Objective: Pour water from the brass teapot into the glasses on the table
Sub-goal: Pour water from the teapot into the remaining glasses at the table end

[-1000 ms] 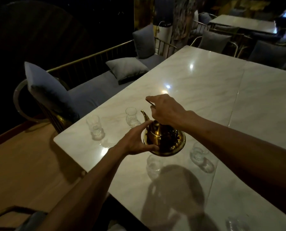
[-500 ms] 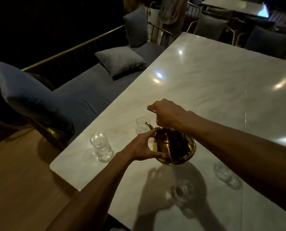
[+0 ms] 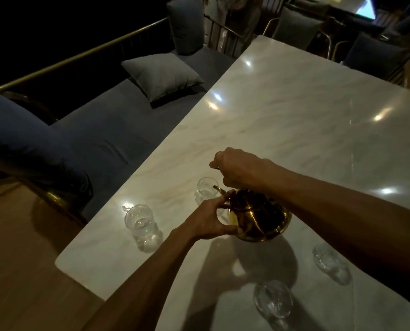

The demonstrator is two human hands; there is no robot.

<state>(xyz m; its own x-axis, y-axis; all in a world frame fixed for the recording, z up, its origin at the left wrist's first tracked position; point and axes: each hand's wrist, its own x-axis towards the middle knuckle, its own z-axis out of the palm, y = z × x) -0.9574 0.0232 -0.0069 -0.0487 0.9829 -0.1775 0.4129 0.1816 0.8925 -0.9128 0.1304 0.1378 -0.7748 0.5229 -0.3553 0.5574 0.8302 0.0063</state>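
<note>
No writing shows. The teapot (image 3: 258, 215) hangs just above the table (image 3: 294, 115), spout toward the far glass (image 3: 206, 190). The right hand (image 3: 239, 169) is clenched on its handle above; the left hand (image 3: 211, 219) cups its side below the spout.

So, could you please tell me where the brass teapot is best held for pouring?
Probably by its top handle, from above, as the right hand does: the handle arches over the brass teapot. The left hand steadies the round body on the spout side, tipping the spout toward the glass.
</note>
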